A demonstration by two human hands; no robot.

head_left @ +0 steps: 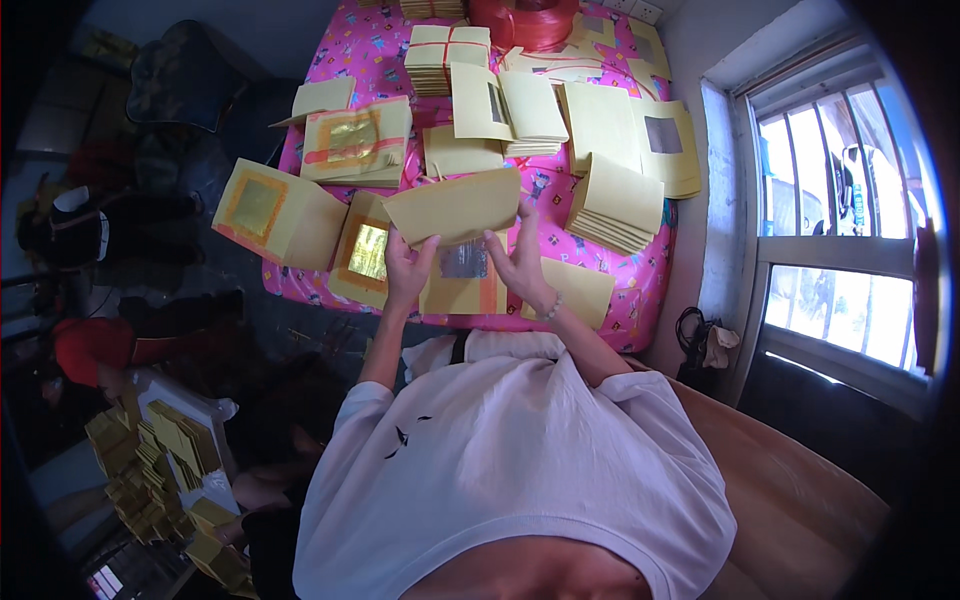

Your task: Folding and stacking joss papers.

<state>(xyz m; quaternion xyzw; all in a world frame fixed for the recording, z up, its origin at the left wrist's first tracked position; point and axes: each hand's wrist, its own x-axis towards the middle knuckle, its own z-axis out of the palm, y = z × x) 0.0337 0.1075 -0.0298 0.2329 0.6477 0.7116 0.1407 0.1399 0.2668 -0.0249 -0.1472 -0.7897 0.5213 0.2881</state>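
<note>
Table (645,278), pink patterned cover, upper centre of frame; barred window (838,165), right. One yellow paper (455,207), raised at centre—left hand (410,270) with fingers clamped on its lower left edge; right hand (520,265) with fingers spread at its lower right corner, grip uncertain. Tied bundle (448,60) and red roll (525,25), top centre. Paper stack (612,215), right of centre.

Pink patterned cover (642,290) — yellow paper stacks (612,208), gold-patched sheets (366,250), 1 red roll (525,30).

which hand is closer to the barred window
Right. The right hand is at the yellow paper's right end, on the window's side; the left hand is at its left end, farther away.
</note>
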